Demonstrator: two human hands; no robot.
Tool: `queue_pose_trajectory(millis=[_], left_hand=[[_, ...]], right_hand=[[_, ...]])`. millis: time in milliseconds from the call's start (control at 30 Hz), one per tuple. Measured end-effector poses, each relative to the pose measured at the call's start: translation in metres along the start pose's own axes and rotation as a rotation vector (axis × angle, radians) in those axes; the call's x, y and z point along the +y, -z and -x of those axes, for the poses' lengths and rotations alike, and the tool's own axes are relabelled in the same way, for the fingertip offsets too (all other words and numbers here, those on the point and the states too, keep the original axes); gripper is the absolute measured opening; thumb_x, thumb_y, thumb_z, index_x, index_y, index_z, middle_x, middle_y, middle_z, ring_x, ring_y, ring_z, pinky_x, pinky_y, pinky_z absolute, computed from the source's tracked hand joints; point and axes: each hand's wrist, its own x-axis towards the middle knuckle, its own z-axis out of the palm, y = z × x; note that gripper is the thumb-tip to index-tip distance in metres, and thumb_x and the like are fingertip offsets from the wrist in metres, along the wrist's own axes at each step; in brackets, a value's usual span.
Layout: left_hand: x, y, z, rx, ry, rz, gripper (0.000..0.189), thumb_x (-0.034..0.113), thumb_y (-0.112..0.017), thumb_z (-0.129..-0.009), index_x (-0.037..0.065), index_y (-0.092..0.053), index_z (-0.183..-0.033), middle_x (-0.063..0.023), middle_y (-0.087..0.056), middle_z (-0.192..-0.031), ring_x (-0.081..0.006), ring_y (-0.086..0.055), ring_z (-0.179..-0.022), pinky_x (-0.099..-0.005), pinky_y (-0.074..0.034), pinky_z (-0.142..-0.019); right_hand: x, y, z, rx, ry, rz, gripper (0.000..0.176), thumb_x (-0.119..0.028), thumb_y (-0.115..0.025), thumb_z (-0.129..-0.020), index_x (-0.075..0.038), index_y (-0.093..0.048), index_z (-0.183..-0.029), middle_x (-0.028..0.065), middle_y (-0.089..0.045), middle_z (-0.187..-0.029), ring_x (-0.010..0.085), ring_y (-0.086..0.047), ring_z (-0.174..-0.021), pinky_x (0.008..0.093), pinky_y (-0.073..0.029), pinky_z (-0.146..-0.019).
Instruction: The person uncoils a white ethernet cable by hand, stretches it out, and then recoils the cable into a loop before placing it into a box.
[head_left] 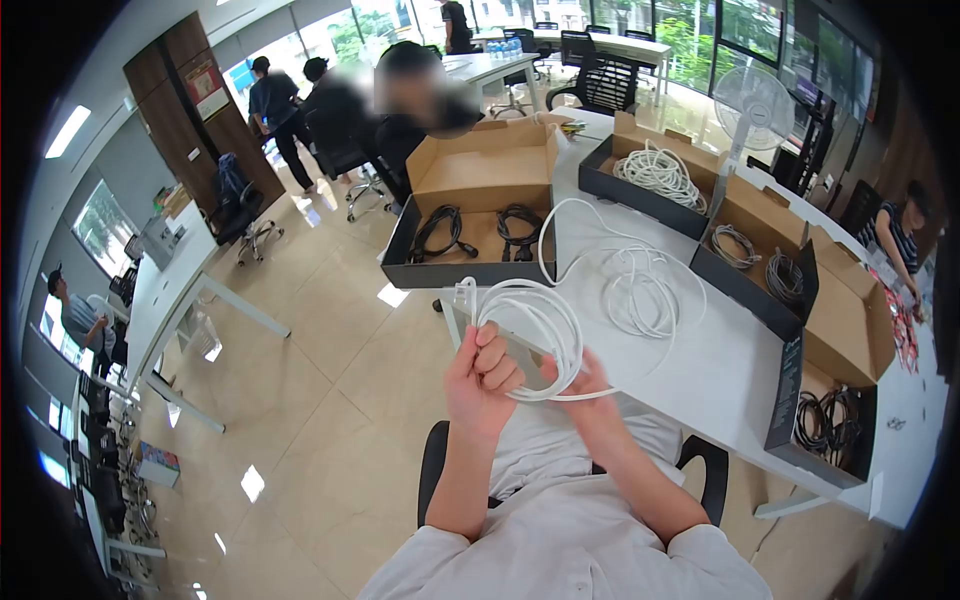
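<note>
A white cable (572,330) is gathered into a coil of several loops in front of me, above my lap. My left hand (485,368) is closed in a fist around the loops on their left side, with a white plug end (466,290) sticking up above it. At the coil's lower right, my right hand (583,384) holds the loops, its fingers partly hidden behind them. From the coil the cable runs on to looser loops (640,300) lying on the white table (625,375).
An open box (470,275) with black cables stands at the table's left. Along the far and right sides are a box (640,196) of white cable, one (745,290) with grey coils, and one (820,462) with dark cables. A fan (752,108) and several people are beyond.
</note>
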Motion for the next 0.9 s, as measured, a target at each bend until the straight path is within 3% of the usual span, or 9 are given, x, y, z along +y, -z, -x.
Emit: queue_pose_trajectory(millis=[100, 200, 400, 500, 600, 700, 900], left_hand=[[0.003, 0.008, -0.006, 0.021, 0.053, -0.056, 0.026, 0.030, -0.033, -0.106, 0.013, -0.041, -0.088, 0.0080, -0.023, -0.061, -0.0050, -0.018, -0.046, -0.0232, -0.019, -0.046], [-0.004, 0.009, -0.017, 0.150, 0.145, -0.219, 0.028, 0.033, -0.037, -0.105, 0.012, -0.043, -0.086, 0.0088, -0.023, -0.061, -0.0046, -0.018, -0.046, -0.0233, -0.019, -0.046], [-0.043, 0.024, -0.033, -0.082, 0.539, -0.424, 0.028, 0.035, -0.044, -0.102, 0.011, -0.047, -0.086, 0.0090, -0.026, -0.060, -0.0037, -0.021, -0.046, -0.0230, -0.019, -0.045], [-0.062, 0.019, -0.037, -0.144, 0.619, -0.502, 0.029, 0.033, -0.045, -0.102, 0.009, -0.048, -0.086, 0.0086, -0.028, -0.060, -0.0035, -0.020, -0.047, -0.0228, -0.018, -0.045], [-0.072, 0.017, -0.044, -0.213, 0.743, -0.490, 0.029, 0.033, -0.046, -0.102, 0.009, -0.049, -0.087, 0.0083, -0.029, -0.061, -0.0036, -0.021, -0.049, -0.0226, -0.019, -0.046], [-0.086, 0.023, -0.053, -0.256, 0.769, -0.590, 0.030, 0.034, -0.045, -0.103, 0.007, -0.051, -0.090, 0.0079, -0.032, -0.063, -0.0039, -0.023, -0.052, -0.0219, -0.020, -0.046], [-0.122, 0.022, -0.051, -0.310, 0.608, -1.017, 0.032, 0.033, -0.045, -0.103, 0.005, -0.049, -0.090, 0.0048, -0.039, -0.064, -0.0055, -0.032, -0.056, -0.0221, -0.028, -0.050]], right_hand=[[-0.044, 0.010, 0.000, 0.041, 0.215, -0.174, 0.063, -0.018, -0.057, -0.094, -0.007, -0.025, -0.148, 0.0129, -0.053, -0.132, 0.0224, -0.052, -0.121, 0.0371, -0.047, -0.097], [-0.066, 0.038, 0.009, 0.037, 0.280, -0.152, 0.060, -0.005, -0.049, -0.091, -0.006, -0.028, -0.147, 0.0138, -0.056, -0.127, 0.0254, -0.055, -0.119, 0.0383, -0.045, -0.099], [-0.073, 0.037, 0.027, 0.310, 0.400, 0.337, 0.037, -0.011, -0.041, -0.100, -0.001, -0.050, -0.134, 0.0126, -0.060, -0.119, 0.0214, -0.055, -0.117, 0.0349, -0.046, -0.098], [-0.072, 0.040, 0.034, 0.410, 0.540, 0.740, 0.035, -0.013, -0.038, -0.102, -0.002, -0.053, -0.132, 0.0119, -0.060, -0.117, 0.0179, -0.058, -0.108, 0.0293, -0.050, -0.089], [-0.082, 0.041, 0.044, 0.452, 0.441, 0.591, 0.035, -0.014, -0.038, -0.103, -0.004, -0.051, -0.134, 0.0111, -0.061, -0.112, 0.0144, -0.061, -0.089, 0.0235, -0.052, -0.074], [-0.086, 0.040, 0.056, 0.500, 0.357, 0.441, 0.036, -0.016, -0.039, -0.103, -0.003, -0.050, -0.135, 0.0071, -0.062, -0.096, 0.0089, -0.055, -0.069, 0.0207, -0.046, -0.059], [-0.084, 0.048, 0.073, 0.645, 0.322, 0.701, 0.040, -0.023, -0.043, -0.102, 0.001, -0.048, -0.133, 0.0005, -0.058, -0.076, 0.0068, -0.045, -0.061, 0.0235, -0.037, -0.055]])
